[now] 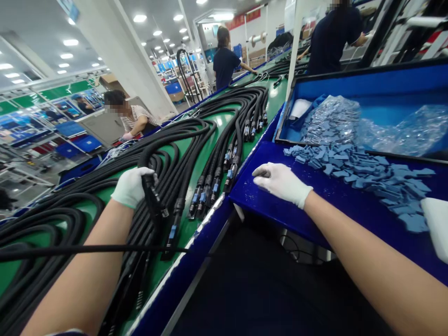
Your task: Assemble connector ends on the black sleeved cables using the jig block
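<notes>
The green belt (224, 122) is the largest thing, running from the near left away toward the far right, with a blue edge along its right side. Black hoses (196, 154) cover most of it, bent in long loops, many ends lying toward that edge. The blue tabletop (269, 210) adjoins the belt on the right. On its far side is a blue box (388, 88) with a black rim, holding clear plastic bags (332, 116), one filled with blue pieces.

Three people are beyond: one in a striped top (135, 119) left of the belt, one in a dark top (224, 63) at its far part, another person (332, 37) at top right. A red banner (241, 19) hangs far back; its writing is too blurred to read.

Loose blue clips (336, 168) spread from the box's near side toward the tabletop's right edge, near a white item (437, 226). The right hand (282, 183), white-gloved, is over the tabletop's left part, left of the clips; whether its fingertips meet, I cannot tell. The left hand (132, 186), also gloved, is wrapped around a hose end (154, 198), held above the other hoses.
</notes>
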Available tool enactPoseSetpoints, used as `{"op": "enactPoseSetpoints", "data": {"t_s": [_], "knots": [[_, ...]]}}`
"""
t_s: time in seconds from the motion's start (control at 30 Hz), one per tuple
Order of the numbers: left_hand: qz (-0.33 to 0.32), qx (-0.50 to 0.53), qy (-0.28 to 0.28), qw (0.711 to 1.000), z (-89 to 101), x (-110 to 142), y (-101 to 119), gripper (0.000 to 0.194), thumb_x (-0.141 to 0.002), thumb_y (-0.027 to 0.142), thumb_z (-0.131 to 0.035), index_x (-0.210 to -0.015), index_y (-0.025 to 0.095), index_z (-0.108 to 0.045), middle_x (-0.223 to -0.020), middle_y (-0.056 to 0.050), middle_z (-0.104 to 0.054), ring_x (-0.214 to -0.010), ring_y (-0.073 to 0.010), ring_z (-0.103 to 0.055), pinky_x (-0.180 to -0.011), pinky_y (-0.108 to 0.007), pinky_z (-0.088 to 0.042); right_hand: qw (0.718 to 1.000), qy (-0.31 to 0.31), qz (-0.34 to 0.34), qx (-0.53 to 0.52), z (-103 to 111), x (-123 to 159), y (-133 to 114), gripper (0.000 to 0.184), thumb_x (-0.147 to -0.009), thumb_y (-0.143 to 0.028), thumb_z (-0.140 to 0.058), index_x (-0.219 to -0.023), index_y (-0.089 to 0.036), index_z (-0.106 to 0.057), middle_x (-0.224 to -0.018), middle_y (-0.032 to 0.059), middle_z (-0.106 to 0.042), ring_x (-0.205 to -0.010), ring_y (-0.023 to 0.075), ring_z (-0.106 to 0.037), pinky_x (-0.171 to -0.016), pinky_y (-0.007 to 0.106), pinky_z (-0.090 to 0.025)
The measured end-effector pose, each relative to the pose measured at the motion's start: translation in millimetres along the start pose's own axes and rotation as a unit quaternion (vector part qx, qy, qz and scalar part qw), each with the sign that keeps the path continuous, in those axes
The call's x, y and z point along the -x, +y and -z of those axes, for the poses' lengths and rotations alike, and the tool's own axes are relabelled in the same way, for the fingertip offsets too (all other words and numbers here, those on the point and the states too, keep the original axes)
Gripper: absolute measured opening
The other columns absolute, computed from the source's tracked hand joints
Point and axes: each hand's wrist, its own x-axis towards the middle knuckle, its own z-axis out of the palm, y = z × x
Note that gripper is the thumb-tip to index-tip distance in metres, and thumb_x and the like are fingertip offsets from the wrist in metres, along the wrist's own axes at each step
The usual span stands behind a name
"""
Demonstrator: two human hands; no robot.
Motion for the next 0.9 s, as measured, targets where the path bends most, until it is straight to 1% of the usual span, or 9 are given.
{"op": "enactPoseSetpoints", "data": {"t_s": [0.1,0.2,0.33,0.43,0.53,0.6,0.7,0.8,0.9], "knots": [[0.057,0.155,-0.007,0.986,-30.5,23,25,0.009,-0.094,0.017,-0.055,-0.091,0.014,-0.063,-0.083,-0.006,-0.065,-0.078,-0.0159,-0.063,-0.076,-0.035,-0.059,0.988,-0.085,0.051,-0.118,-41,12,-36,0.051,-0.077,-0.038,-0.078,-0.125,-0.022,-0.07,-0.113,0.0089,-0.074,-0.098,0.0239,-0.07,-0.09,0.04,-0.058],[0.045,0.373,-0.026,0.927,-83.9,50,45,0.011,-0.094,0.015,-0.054,-0.099,0.017,-0.064,-0.093,-0.005,-0.067,-0.091,-0.0144,-0.064,-0.096,-0.038,-0.056,0.939,-0.19,0.01,-0.286,-75,26,-62,0.089,-0.067,-0.038,-0.087,-0.148,-0.022,-0.051,-0.108,0.0093,-0.074,-0.093,0.0247,-0.071,-0.081,0.039,-0.061],[0.04,0.195,-0.025,0.98,-131.8,79,54,0.013,-0.092,0.02,-0.056,-0.096,0.018,-0.068,-0.087,-0.005,-0.066,-0.086,-0.0188,-0.067,-0.082,-0.032,-0.06,0.904,-0.191,-0.035,-0.38,-74,48,-60,0.063,-0.068,-0.024,-0.082,-0.129,-0.025,-0.067,-0.087,0.0004,-0.074,-0.077,0.023,-0.07,-0.073,0.037,-0.06],[-0.004,0.069,-0.052,0.996,-143.3,91,44,0.018,-0.077,0.015,-0.073,-0.094,0.021,-0.073,-0.083,-0.003,-0.067,-0.089,-0.0226,-0.068,-0.078,-0.029,-0.06,0.944,-0.142,-0.038,-0.295,-42,70,-47,0.052,-0.067,-0.019,-0.079,-0.118,-0.029,-0.073,-0.093,-0.0021,-0.074,-0.078,0.0241,-0.069,-0.068,0.035,-0.057],[-0.105,-0.068,-0.226,0.966,-158.0,100,25,0.038,-0.059,0.005,-0.086,-0.088,0.029,-0.079,-0.089,-0.005,-0.074,-0.101,-0.0302,-0.068,-0.099,-0.04,-0.053,0.97,-0.175,-0.007,-0.171,-5,91,-44,0.05,-0.071,-0.02,-0.075,-0.119,-0.03,-0.071,-0.091,-0.0028,-0.073,-0.071,0.0209,-0.068,-0.064,0.034,-0.055],[-0.166,-0.14,-0.309,0.926,-174.9,107,14,0.034,-0.063,0.012,-0.086,-0.091,0.032,-0.082,-0.094,-0.006,-0.076,-0.096,-0.0307,-0.069,-0.101,-0.044,-0.05,0.975,-0.196,0.005,-0.109,17,102,-44,0.049,-0.074,-0.023,-0.072,-0.123,-0.031,-0.068,-0.09,-0.0026,-0.073,-0.063,0.0178,-0.066,-0.059,0.032,-0.054],[-0.175,-0.185,-0.279,0.926,-204.0,116,13,0.023,-0.08,0.028,-0.076,-0.102,0.032,-0.082,-0.103,-0.005,-0.077,-0.095,-0.0277,-0.069,-0.095,-0.04,-0.053,0.992,-0.117,-0.054,0.009,47,113,-31,0.055,-0.08,-0.041,-0.073,-0.131,-0.025,-0.062,-0.105,0.0045,-0.074,-0.075,0.02,-0.069,-0.069,0.032,-0.055],[-0.084,-0.209,-0.229,0.947,-227.7,113,28,0.027,-0.087,0.037,-0.068,-0.108,0.025,-0.08,-0.109,-0.005,-0.077,-0.105,-0.0263,-0.07,-0.1,-0.036,-0.052,0.954,-0.017,-0.17,0.246,62,121,-4,0.055,-0.083,-0.056,-0.068,-0.113,-0.011,-0.069,-0.108,0.018,-0.07,-0.097,0.0319,-0.067,-0.083,0.041,-0.052],[0.009,-0.163,-0.243,0.956,-243.5,103,44,0.04,-0.086,0.041,-0.069,-0.118,0.019,-0.075,-0.109,-0.006,-0.078,-0.101,-0.0253,-0.072,-0.093,-0.034,-0.055,0.897,-0.013,-0.207,0.391,58,122,21,0.034,-0.084,-0.039,-0.066,-0.096,-0.007,-0.071,-0.102,0.0233,-0.067,-0.101,0.0364,-0.063,-0.081,0.042,-0.048]]}}
